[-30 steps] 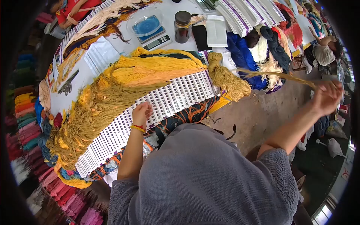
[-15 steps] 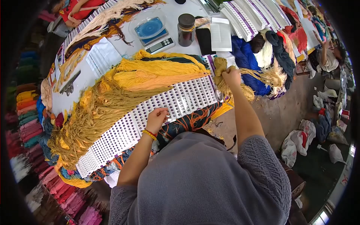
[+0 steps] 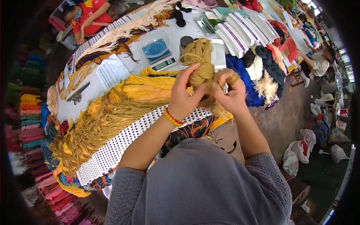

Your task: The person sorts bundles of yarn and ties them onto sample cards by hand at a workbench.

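A twisted hank of olive-gold yarn (image 3: 201,56) is held up in front of me, above the table edge. My left hand (image 3: 187,93) curls round its left side, the thumb pressed against the lower part. My right hand (image 3: 230,90) pinches the hank's right end, with a loop of yarn between the fingers. Below my hands lies a row of white punched cards (image 3: 131,129) with dark holes. Loose yellow and olive yarn (image 3: 101,112) is spread along the cards.
A digital scale (image 3: 164,64) carries a blue-bottomed clear bowl (image 3: 155,48). Behind the hank stands a dark jar (image 3: 185,42). Scissors (image 3: 78,93) and a printed sheet (image 3: 111,71) lie left. Blue yarn (image 3: 247,80) hangs at the right edge. A co-worker in red (image 3: 92,17) sits across the table.
The hank has come up off the table's right side to in front of me. My left hand has risen from the cards and joined my right hand on it.
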Tool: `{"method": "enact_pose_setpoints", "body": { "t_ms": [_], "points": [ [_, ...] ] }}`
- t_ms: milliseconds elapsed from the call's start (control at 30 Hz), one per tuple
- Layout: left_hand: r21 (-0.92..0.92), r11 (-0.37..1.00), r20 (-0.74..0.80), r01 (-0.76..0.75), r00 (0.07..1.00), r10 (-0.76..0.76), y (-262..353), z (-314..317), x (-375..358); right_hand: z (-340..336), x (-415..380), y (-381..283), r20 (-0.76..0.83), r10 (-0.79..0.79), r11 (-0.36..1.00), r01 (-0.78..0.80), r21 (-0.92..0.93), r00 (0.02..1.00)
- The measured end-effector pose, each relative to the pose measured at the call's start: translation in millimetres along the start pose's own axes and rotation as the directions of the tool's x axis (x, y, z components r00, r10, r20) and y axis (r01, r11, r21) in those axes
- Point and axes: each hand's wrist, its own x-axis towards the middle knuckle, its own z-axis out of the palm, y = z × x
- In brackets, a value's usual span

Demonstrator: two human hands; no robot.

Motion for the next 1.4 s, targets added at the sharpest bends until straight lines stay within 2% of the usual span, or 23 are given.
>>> {"method": "enact_pose_setpoints", "body": {
  "t_ms": [67, 133, 167, 233, 333, 467, 633, 733, 767, 833, 900, 967, 1000, 1033, 1067, 1133, 1167, 1200, 1267, 1300, 1333, 1367, 1400],
  "points": [
    [0.092, 0.994, 0.002, -0.056, 0.998, 0.056, 13.5, -18.4, 1.1, 6.8, 10.1, -13.3, -0.068, 0.001, 0.999, 0.001, 0.035, 0.998],
    [0.253, 0.96, 0.042, -0.119, 0.993, 0.112, 28.5, -35.2, -1.4, 7.4, 18.8, -18.0, -0.052, -0.104, 0.988, 0.097, -0.119, 0.993],
    [0.264, 0.956, 0.033, -0.124, 0.992, 0.119, 39.2, -42.6, -3.5, 10.5, 24.7, -34.1, 0.055, -0.112, 0.961, 0.122, -0.249, 0.992],
    [0.48, 0.861, 0.198, -0.168, 0.977, 0.081, 59.3, -56.1, -9.1, 22.3, 30.3, -33.2, 0.227, -0.146, 0.884, 0.23, -0.407, 0.963],
    [0.555, 0.803, 0.211, -0.217, 0.971, 0.116, 72.5, -73.7, -19.0, 35.1, 34.3, -43.1, 0.345, -0.091, 0.93, 0.203, -0.305, 0.934],
    [0.683, 0.69, 0.218, -0.24, 0.968, 0.121, 92.5, -80.1, -35.1, 58.1, 35.7, -47.7, 0.391, -0.185, 0.903, 0.313, -0.295, 0.902],
    [0.794, 0.401, 0.322, -0.457, 0.876, 0.36, 113.2, -100.8, -34.8, 83.4, 41.7, -56.4, 0.248, -0.323, 0.888, 0.383, -0.253, 0.913],
    [0.846, 0.269, 0.352, -0.46, 0.862, 0.365, 130.9, -107.7, -33.9, 93.1, 48.1, -66.3, 0.252, -0.274, 0.918, 0.33, -0.22, 0.928],
    [0.86, 0.234, 0.35, -0.454, 0.858, 0.377, 135.9, -110.8, -32.5, 96.4, 52.4, -70.2, 0.206, -0.322, 0.908, 0.363, -0.211, 0.924],
    [0.879, 0.168, 0.34, -0.446, 0.834, 0.434, 147.0, -114.1, -29.9, 102.0, 57.4, -78.3, 0.185, -0.229, 0.953, 0.259, -0.159, 0.956],
    [0.891, 0.169, 0.312, -0.423, 0.837, 0.45, 153.7, -115.7, -33.6, 103.7, 57.7, -83.5, 0.177, -0.236, 0.947, 0.267, -0.179, 0.956],
    [0.89, 0.199, 0.261, -0.411, 0.816, 0.516, 156.7, -127.7, -39.5, 104.5, 57.9, -85.2, 0.111, -0.067, 0.998, 0.067, 0.009, 0.992],
    [0.876, 0.289, 0.17, -0.388, 0.806, 0.566, 156.5, -138.3, -43.7, 102.6, 58.4, -77.5, 0.131, 0.079, 0.939, -0.118, 0.323, 0.988],
    [0.832, 0.418, 0.072, -0.366, 0.818, 0.571, 151.2, -139.9, -46.0, 104.7, 60.3, -72.7, 0.134, 0.074, 0.938, -0.115, 0.328, 0.988],
    [0.767, 0.545, -0.027, -0.339, 0.831, 0.556, 146.8, -138.0, -49.2, 106.8, 59.6, -71.4, 0.192, 0.12, 0.853, -0.2, 0.483, 0.974],
    [0.56, 0.778, -0.161, -0.284, 0.885, 0.438, 134.7, -121.7, -53.0, 110.7, 49.2, -75.8, 0.329, 0.233, 0.592, -0.402, 0.698, 0.915],
    [0.442, 0.863, -0.22, -0.246, 0.903, 0.37, 132.4, -115.7, -54.1, 112.5, 47.7, -73.4, 0.376, 0.272, 0.599, -0.462, 0.654, 0.886],
    [0.681, 0.706, -0.126, -0.193, 0.919, 0.373, 139.1, -114.9, -60.7, 115.0, 44.5, -68.6, 0.419, 0.316, 0.6, -0.521, 0.607, 0.851],
    [0.887, 0.35, 0.156, -0.301, 0.909, 0.386, 142.3, -122.8, -67.4, 114.0, 41.2, -59.5, 0.498, 0.303, 0.569, -0.573, 0.59, 0.813],
    [0.875, 0.392, 0.13, -0.284, 0.918, 0.375, 140.8, -124.0, -71.3, 114.7, 40.8, -56.8, 0.559, 0.325, 0.507, -0.64, 0.578, 0.763],
    [0.653, 0.75, -0.064, -0.101, 0.98, 0.188, 141.2, -122.0, -74.0, 116.1, 40.2, -52.6, 0.618, 0.343, 0.44, -0.702, 0.56, 0.708],
    [0.298, 0.947, -0.168, 0.12, 0.983, -0.072, 144.1, -118.3, -76.9, 125.5, 37.2, -45.0, 0.593, 0.383, 0.534, -0.694, 0.484, 0.708],
    [0.084, 0.982, -0.185, 0.167, 0.971, -0.149, 144.6, -119.0, -75.6, 128.6, 34.9, -37.8, 0.585, 0.387, 0.666, -0.655, 0.356, 0.712]
  ]
}}
